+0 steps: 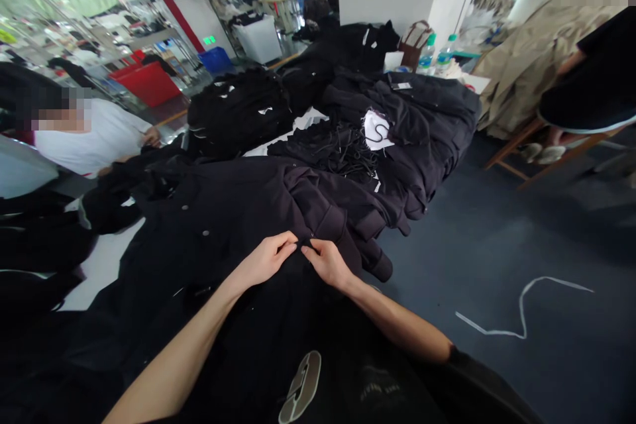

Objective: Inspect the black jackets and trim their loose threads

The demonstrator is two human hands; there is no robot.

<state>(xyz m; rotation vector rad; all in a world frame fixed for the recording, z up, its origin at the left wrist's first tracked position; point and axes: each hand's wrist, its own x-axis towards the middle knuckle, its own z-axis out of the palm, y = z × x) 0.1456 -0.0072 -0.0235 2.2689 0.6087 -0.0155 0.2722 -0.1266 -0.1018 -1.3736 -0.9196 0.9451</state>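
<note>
Both hands meet at the edge of a dark jacket [238,199] spread over the table in front of me. My left hand [271,257] pinches the black cloth between thumb and fingers. Close beside it, my right hand [328,262] pinches the same garment, with a small gap between the two. Round metal snaps show on the jacket to the left. Which part of the garment is between my fingertips is hard to make out. Beyond lies a heap of black cords [348,152] and a white cloth piece [376,130] with a black cord on it.
Piles of black garments [238,109] cover the table. Two water bottles [427,54] and a brown bag [416,40] stand at its far end. A person in white [99,136] works at left; another sits at right on a wooden stool [517,152]. A white strip [523,311] lies on the floor.
</note>
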